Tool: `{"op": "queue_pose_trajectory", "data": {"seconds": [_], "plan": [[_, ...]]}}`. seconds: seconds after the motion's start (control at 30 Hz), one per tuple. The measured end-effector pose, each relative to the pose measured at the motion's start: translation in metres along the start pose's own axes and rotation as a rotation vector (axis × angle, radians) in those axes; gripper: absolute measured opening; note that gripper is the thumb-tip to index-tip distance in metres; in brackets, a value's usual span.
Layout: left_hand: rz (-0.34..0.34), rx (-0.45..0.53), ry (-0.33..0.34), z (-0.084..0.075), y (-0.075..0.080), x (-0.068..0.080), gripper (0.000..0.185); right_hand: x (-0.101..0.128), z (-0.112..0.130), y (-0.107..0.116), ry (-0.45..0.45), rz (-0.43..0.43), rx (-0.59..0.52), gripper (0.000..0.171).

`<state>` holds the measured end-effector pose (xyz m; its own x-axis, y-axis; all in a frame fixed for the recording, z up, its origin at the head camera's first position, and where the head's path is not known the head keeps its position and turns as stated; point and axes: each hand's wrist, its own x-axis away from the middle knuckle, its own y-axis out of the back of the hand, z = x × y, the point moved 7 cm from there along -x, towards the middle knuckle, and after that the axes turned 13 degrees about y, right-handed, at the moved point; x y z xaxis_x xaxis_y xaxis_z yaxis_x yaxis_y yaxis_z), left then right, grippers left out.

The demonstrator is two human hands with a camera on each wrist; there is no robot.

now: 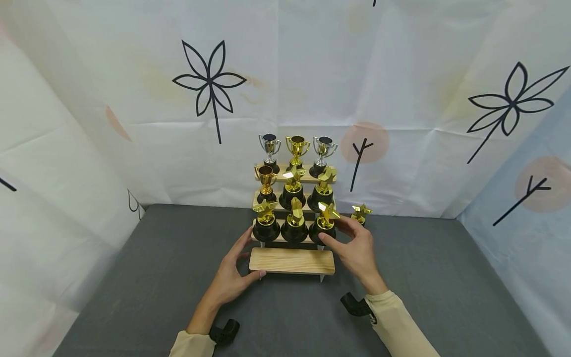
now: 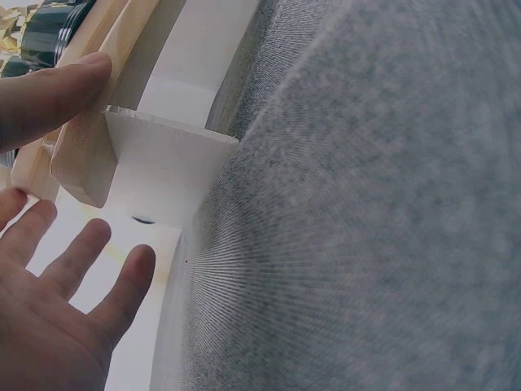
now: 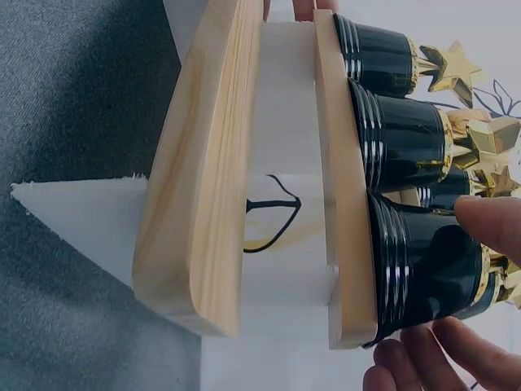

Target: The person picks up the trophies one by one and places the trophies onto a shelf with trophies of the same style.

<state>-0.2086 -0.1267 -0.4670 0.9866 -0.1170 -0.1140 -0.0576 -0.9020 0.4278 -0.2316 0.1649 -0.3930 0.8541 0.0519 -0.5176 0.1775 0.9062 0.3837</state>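
Observation:
A tiered stand with wooden steps (image 1: 292,260) and white supports (image 2: 163,159) rises in the middle of the table. My right hand (image 1: 359,250) grips the black base of a gold star trophy (image 3: 427,265) at the right end of the second-lowest step. Thumb and fingers lie on opposite sides of that base, which sits on the wood. Beside it stand two more star trophies, a middle one (image 1: 294,227) and a left one (image 1: 266,227). My left hand (image 1: 229,280) touches the stand's left end, its thumb on the bottom step and the other fingers spread and fairly straight.
Higher up are a bronze cup (image 1: 266,181), two star trophies, and a top row with a gold cup (image 1: 296,148) between two silver cups. Another star trophy (image 1: 360,213) stands behind my right hand. A white patterned cloth (image 1: 312,59) hangs behind the grey table (image 1: 178,258).

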Motion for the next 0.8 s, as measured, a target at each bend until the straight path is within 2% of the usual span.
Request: {"op": "queue_pose_trajectory", "data": {"seconds": [0.33, 0.8], "plan": [[-0.003, 0.003, -0.028, -0.001, 0.0, 0.0, 0.108, 0.009, -0.007, 0.021, -0.003, -0.07, -0.077, 0.052], [-0.004, -0.008, 0.001, 0.0, -0.001, 0.0, 0.109, 0.015, -0.062, 0.053, -0.119, -0.195, 0.047, 0.05]]}}
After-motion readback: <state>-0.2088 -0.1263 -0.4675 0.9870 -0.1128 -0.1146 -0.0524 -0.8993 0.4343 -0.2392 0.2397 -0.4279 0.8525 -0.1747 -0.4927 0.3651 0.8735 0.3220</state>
